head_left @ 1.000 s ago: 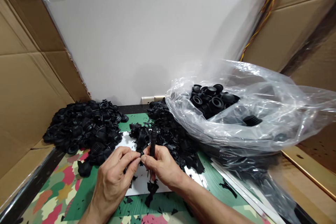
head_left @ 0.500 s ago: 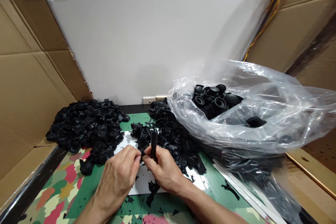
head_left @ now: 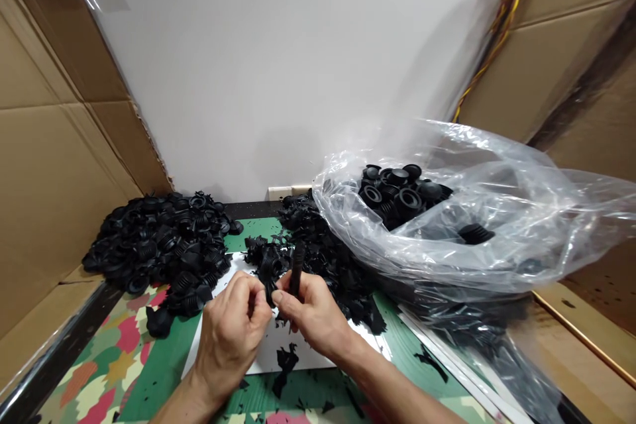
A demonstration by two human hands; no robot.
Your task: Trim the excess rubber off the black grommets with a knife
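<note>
My left hand and my right hand meet over a white sheet on the table. Together they pinch a small black ribbed rubber part between their fingertips. My right hand also grips a thin black tool that stands upright above its fingers. Black rubber trimmings lie scattered on the sheet under both hands.
A heap of black ribbed rubber parts lies at the left. A pile of black scraps sits behind my hands. A clear plastic bag holding more parts fills the right. Cardboard walls stand on both sides. A patterned mat covers the table.
My hands have shifted slightly right and up while staying pinched on the part. The tool tilted a little to the right. The view moved a bit.
</note>
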